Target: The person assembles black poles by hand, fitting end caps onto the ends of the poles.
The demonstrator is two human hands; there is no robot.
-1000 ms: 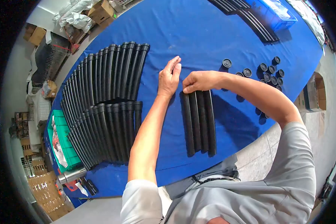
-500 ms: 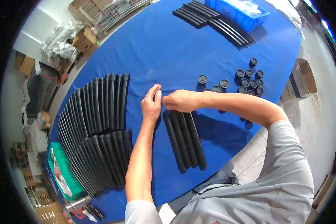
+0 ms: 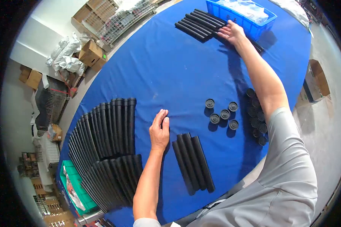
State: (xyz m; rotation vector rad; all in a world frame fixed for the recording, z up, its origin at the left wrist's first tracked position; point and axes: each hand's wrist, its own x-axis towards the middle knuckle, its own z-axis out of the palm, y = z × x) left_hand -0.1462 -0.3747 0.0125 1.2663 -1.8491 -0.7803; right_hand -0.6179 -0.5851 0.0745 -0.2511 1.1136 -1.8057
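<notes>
On the blue cloth, my left hand [image 3: 160, 132] rests with its fingers extended and nothing in it, just left of a short row of black tubes [image 3: 193, 162]. My right hand [image 3: 231, 31] is stretched out to the far side, fingers apart, at the right end of a stack of black tubes [image 3: 199, 24] beside a blue crate [image 3: 246, 19]. Several round black caps [image 3: 225, 114] lie between the two hands, and more caps [image 3: 255, 113] sit partly behind my right forearm. Two fanned rows of black tubes [image 3: 113, 128] are at the left.
A green tray [image 3: 78, 187] stands at the table's left edge. Beyond the table are cardboard boxes [image 3: 93, 55], a wire cage [image 3: 111, 22], white plastic bags [image 3: 66, 56] and, at the right, an open carton [image 3: 315, 81].
My right hand has moved from beside my left hand out to the far tubes by the blue crate. The view has shifted, so the near things appear lower.
</notes>
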